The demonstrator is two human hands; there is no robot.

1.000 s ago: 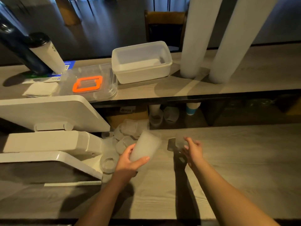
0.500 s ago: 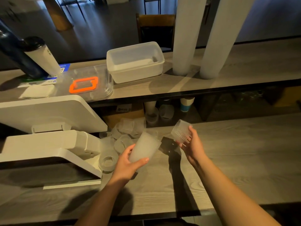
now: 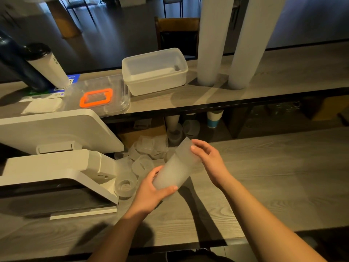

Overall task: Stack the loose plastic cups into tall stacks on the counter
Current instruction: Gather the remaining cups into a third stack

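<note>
My left hand (image 3: 151, 188) grips the lower end of a short stack of frosted plastic cups (image 3: 174, 171), held tilted above the lower counter. A ribbed clear cup (image 3: 186, 150) sits on the stack's upper end, with my right hand (image 3: 207, 159) closed on it. Several loose clear cups (image 3: 145, 154) lie jumbled on the counter just left of and behind the stack, one of them (image 3: 125, 185) near the white machine's base. Two tall cup stacks (image 3: 211, 40) stand on the upper shelf at the back right.
A white point-of-sale machine (image 3: 56, 148) fills the left side. On the upper shelf (image 3: 283, 72) sit a white tub (image 3: 154, 70), a clear lid with an orange frame (image 3: 96, 97) and a tumbler (image 3: 47, 63). Paper cups (image 3: 214, 118) stand under the shelf.
My right hand picked a ribbed cup off the counter, carried it left and set it onto the top of the stack held in my left hand. The view has shifted closer.
</note>
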